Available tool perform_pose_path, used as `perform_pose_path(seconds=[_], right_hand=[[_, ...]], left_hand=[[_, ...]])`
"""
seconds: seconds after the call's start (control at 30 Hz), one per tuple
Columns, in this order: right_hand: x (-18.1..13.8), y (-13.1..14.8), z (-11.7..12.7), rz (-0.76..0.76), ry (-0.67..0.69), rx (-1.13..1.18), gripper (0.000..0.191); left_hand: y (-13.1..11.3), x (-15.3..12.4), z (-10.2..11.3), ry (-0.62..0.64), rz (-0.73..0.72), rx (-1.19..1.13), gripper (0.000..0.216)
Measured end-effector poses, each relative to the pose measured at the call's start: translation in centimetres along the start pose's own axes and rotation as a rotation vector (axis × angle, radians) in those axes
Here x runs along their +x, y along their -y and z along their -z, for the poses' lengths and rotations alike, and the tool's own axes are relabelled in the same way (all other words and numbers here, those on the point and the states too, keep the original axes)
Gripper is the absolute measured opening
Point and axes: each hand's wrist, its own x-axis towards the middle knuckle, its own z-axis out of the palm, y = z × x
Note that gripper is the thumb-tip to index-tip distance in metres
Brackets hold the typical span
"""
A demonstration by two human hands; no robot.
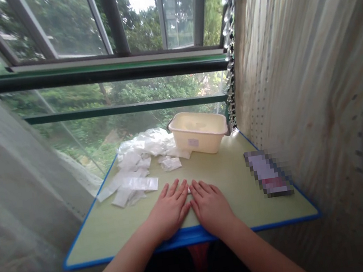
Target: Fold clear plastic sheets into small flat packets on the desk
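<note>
My left hand [171,208] lies flat, palm down, on the small table [232,183], fingers stretched forward. Beside it, my right hand [208,202] rests the same way, the two nearly meeting at the fingertips. A small white piece [188,190] shows in the gap between the fingers; most of it is hidden, and I cannot tell what it is. Ahead and to the left lie flat clear plastic packets [137,184], the closest just beyond my left fingertips. Another little stack of packets [171,163] sits farther forward.
A cream plastic basin [198,138] with a small label stands at the table's back right. Left of it is a heap of clear plastic bags [151,140]. A pixelated phone-like object [269,174] lies near the right edge. Curtains [314,89] hang on both sides; a window is behind.
</note>
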Motion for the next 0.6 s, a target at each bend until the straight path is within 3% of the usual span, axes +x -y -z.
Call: perform_pose_path(seconds=[0.6], right_hand=[[-1.0,0.1,0.9,-0.081,-0.143,0.081,0.042]], left_hand=[[-0.6,-1.1,0.4,-0.206,0.058,-0.17,0.04]])
